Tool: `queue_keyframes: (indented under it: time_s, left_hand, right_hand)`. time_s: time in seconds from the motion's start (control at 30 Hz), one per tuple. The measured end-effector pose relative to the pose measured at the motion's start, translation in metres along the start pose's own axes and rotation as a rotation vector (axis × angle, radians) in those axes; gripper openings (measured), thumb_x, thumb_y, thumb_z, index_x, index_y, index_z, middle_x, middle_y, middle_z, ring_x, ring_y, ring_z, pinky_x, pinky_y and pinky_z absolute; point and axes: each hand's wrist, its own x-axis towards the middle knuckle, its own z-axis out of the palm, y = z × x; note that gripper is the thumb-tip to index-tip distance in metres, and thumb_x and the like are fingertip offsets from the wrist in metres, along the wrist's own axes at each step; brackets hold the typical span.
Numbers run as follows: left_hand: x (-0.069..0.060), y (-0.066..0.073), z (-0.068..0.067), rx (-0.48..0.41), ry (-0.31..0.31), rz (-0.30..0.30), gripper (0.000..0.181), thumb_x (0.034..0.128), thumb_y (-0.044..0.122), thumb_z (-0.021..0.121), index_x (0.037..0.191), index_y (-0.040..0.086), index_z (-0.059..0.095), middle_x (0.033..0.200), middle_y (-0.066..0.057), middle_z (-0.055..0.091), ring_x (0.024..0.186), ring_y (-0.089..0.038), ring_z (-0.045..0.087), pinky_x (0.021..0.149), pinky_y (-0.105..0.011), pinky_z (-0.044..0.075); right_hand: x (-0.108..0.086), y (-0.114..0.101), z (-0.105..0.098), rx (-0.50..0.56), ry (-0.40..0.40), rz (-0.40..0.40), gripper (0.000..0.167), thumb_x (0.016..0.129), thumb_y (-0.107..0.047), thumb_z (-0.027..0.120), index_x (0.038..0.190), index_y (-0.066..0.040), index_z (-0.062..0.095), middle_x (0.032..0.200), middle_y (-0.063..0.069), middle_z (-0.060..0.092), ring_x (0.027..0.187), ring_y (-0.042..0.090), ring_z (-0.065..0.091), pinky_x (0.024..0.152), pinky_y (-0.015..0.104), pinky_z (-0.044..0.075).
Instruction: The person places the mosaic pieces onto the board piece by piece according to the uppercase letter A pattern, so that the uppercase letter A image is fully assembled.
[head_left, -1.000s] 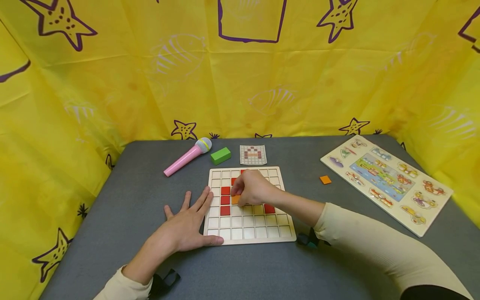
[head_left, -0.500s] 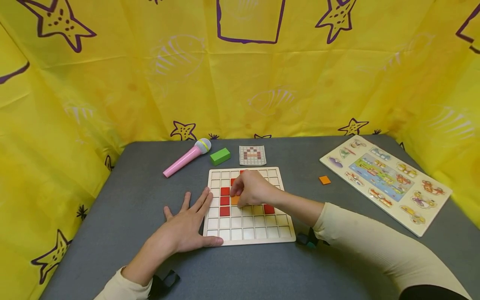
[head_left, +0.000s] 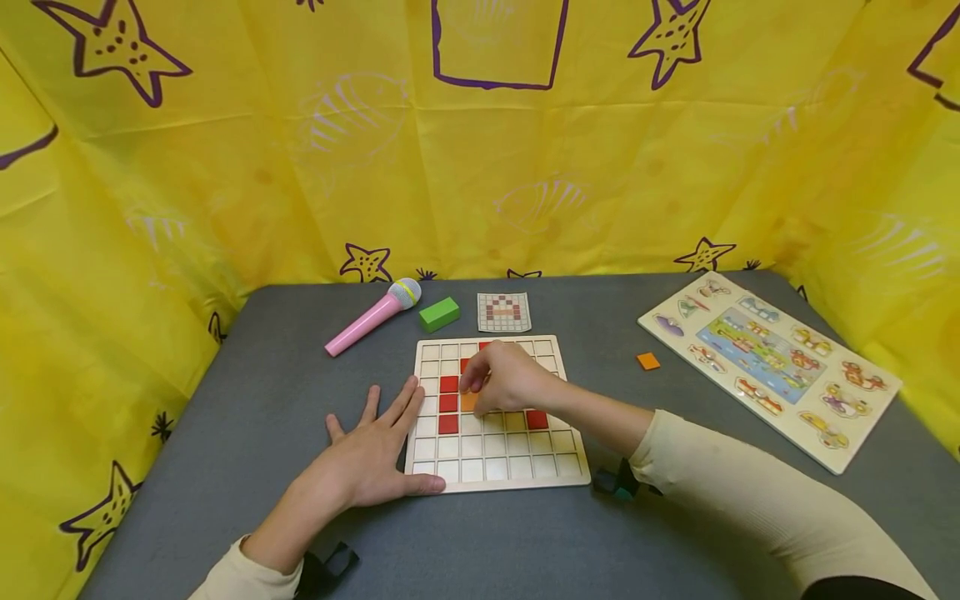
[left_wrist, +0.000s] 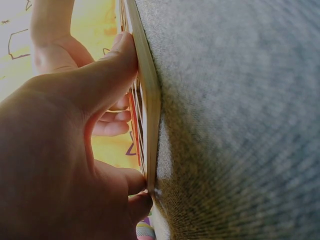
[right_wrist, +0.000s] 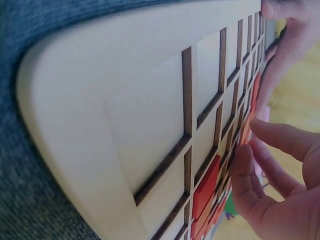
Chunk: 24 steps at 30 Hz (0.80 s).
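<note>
A wooden grid board point(head_left: 495, 471) lies on the grey table, with several red tiles point(head_left: 448, 403) set in its squares. My right hand point(head_left: 513, 377) reaches over the board and pinches an orange tile point(head_left: 468, 403) in the left part of the grid, thumb and fingers at its edges. Part of the grid is hidden under that hand. My left hand point(head_left: 371, 454) rests at the board's left side with fingers spread, its thumb on the front left corner. In the left wrist view, the left thumb point(left_wrist: 117, 60) lies against the board's edge point(left_wrist: 152, 110).
A loose orange tile point(head_left: 648, 361) lies right of the board. Behind the board are a printed pattern card point(head_left: 503, 312), a green block point(head_left: 439, 314) and a pink toy microphone point(head_left: 367, 323). A picture puzzle board point(head_left: 772, 367) lies at the right. Yellow cloth point(head_left: 465, 167) surrounds the table.
</note>
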Motion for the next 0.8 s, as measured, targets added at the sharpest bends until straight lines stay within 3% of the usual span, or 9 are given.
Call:
queue_keyframes:
  time_s: [0.27,0.8]
  left_hand:
    - [0.002,0.001,0.000,0.003,-0.019,-0.009,0.133,0.0717,0.091,0.065,0.170,0.022,0.007,0.178,0.002,0.000,0.157,-0.055,0.008,0.097,-0.096,0.008]
    - [0.000,0.000,0.000,-0.004,0.000,-0.001,0.133,0.0720,0.090,0.066,0.170,0.022,0.007,0.178,0.002,0.000,0.158,-0.054,0.007,0.098,-0.095,0.007]
  right_hand:
    - [-0.008,0.003,-0.007,0.035,-0.022,0.016,0.022,0.072,-0.002,0.087,0.091,-0.012,0.081,0.081,-0.003,0.071,0.075,0.012,0.064,0.069,0.026,0.053]
    - [-0.034,0.019,-0.028,0.145,-0.025,0.002,0.021,0.080,-0.002,0.085,0.100,-0.007,0.080,0.098,0.008,0.077,0.085,0.019,0.069,0.073,0.028,0.058]
